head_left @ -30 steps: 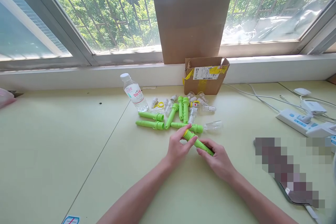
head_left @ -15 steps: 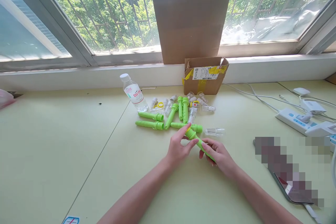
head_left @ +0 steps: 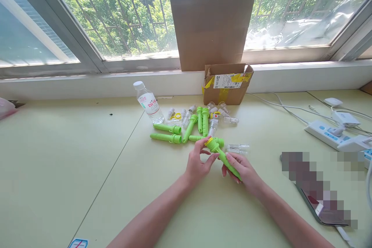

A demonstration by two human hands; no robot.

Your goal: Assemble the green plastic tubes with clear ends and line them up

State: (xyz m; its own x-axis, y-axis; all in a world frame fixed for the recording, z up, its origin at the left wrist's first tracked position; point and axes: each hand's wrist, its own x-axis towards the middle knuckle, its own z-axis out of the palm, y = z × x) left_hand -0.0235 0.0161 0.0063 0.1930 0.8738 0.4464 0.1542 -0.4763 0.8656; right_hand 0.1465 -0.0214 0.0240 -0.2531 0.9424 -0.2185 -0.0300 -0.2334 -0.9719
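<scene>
My right hand (head_left: pixel 244 168) is closed round the lower shaft of a green plastic tube with a threaded end (head_left: pixel 222 155). The tube slants, its threaded end up and to the left. A yellow ring (head_left: pixel 208 142) sits at that end. My left hand (head_left: pixel 199 162) grips near the top, index fingertip on the yellow ring and thumb against the green tube just below the thread. Behind the hands, another green tube (head_left: pixel 197 138) lies crosswise, partly covered by the held one. A clear ribbed plastic cap (head_left: pixel 237 148) lies to the right.
More green tubes (head_left: pixel 165 138), clear caps (head_left: pixel 213 127) and yellow rings (head_left: pixel 177 116) lie in a loose group further back. A water bottle (head_left: pixel 149 104) stands to their left. An open cardboard box (head_left: pixel 223 93) is behind. On the right are a power strip (head_left: pixel 325 131) with cables and a phone (head_left: pixel 316 205).
The held tube has shifted slightly right and down with my right hand, so the yellow ring shows more. My left hand has stayed nearly in place.
</scene>
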